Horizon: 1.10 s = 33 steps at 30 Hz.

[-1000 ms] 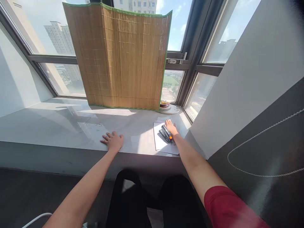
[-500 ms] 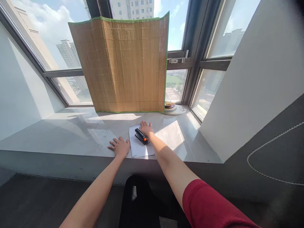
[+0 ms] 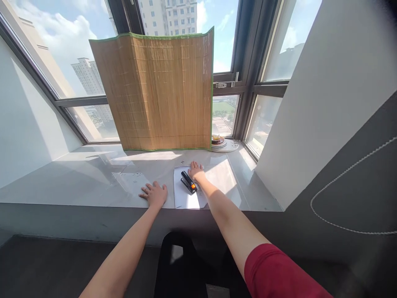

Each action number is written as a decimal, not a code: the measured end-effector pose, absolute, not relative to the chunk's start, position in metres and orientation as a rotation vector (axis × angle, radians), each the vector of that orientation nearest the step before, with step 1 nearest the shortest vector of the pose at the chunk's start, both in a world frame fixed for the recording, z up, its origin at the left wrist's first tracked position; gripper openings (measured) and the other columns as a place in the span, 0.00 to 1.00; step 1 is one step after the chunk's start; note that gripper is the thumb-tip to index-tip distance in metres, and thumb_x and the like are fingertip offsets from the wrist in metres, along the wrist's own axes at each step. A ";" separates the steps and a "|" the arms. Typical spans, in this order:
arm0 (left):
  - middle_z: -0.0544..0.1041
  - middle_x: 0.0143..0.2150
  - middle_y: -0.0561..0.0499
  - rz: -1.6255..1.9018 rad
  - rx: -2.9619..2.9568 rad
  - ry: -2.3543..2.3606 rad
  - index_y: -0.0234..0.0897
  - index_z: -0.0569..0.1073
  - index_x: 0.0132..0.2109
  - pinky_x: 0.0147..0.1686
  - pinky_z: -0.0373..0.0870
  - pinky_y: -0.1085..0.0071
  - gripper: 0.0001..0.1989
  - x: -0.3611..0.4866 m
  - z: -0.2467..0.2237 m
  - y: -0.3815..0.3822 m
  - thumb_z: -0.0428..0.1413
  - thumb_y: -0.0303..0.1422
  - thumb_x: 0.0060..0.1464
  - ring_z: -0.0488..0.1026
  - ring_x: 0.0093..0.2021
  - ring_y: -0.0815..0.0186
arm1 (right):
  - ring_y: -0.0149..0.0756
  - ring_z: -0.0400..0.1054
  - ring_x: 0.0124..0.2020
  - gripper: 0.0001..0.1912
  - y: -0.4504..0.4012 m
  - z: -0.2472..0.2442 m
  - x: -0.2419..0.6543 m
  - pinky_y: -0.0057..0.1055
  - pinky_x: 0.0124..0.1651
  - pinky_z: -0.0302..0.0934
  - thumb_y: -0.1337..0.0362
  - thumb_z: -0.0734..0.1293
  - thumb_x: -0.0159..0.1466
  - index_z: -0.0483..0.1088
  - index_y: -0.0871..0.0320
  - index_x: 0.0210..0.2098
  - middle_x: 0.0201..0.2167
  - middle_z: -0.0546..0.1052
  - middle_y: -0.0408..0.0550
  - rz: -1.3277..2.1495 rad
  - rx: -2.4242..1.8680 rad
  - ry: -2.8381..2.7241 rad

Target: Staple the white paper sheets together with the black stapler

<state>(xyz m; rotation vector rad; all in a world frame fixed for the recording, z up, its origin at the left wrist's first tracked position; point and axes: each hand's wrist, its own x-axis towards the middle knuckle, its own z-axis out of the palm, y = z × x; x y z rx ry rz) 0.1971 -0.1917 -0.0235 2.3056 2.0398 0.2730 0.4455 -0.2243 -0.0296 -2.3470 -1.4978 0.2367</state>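
Observation:
A sheet of white paper [image 3: 182,200] lies at the front edge of the window sill, with a black and orange stapler [image 3: 188,182] resting on it at a slant. My right hand [image 3: 196,170] is spread flat on the paper's upper right part, just beside the stapler, and grips nothing. To the left of the paper, my left hand [image 3: 155,194] rests on the sill with its fingers apart and nothing in it. Small things near my right wrist are too tiny to make out.
A bamboo mat [image 3: 167,95] with green edging stands upright against the window. Stacked plates [image 3: 225,145] sit at its right. The pale sill [image 3: 77,178] carries sunlit patches. A beaded cord [image 3: 341,227] hangs at the far right.
The paper, with the stapler on it, has shifted to the right along with my right hand. My left hand stays on the sill, now farther from the paper. The view has tilted slightly.

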 end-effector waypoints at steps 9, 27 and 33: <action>0.75 0.65 0.30 0.493 2.677 1.446 0.33 0.74 0.65 0.65 0.70 0.48 0.25 0.196 -0.034 -0.195 0.41 0.27 0.70 0.74 0.65 0.45 | 0.54 0.53 0.80 0.30 -0.304 -0.041 0.514 0.55 0.80 0.43 0.62 0.55 0.76 0.64 0.60 0.75 0.75 0.68 0.62 0.049 -2.330 -1.397; 0.72 0.74 0.44 0.476 2.938 0.628 0.48 0.76 0.67 0.70 0.67 0.48 0.20 0.243 -0.041 -0.237 0.49 0.37 0.74 0.72 0.70 0.51 | 0.54 0.65 0.68 0.19 -0.290 -0.039 0.520 0.49 0.68 0.57 0.66 0.60 0.72 0.73 0.57 0.59 0.61 0.79 0.64 -0.132 -2.226 -1.453; 0.76 0.70 0.43 0.453 2.903 0.713 0.47 0.76 0.67 0.70 0.67 0.48 0.20 0.246 -0.042 -0.234 0.52 0.38 0.73 0.72 0.69 0.50 | 0.52 0.66 0.66 0.17 -0.282 -0.033 0.517 0.46 0.67 0.57 0.66 0.57 0.76 0.72 0.58 0.58 0.61 0.77 0.64 -0.141 -2.329 -1.477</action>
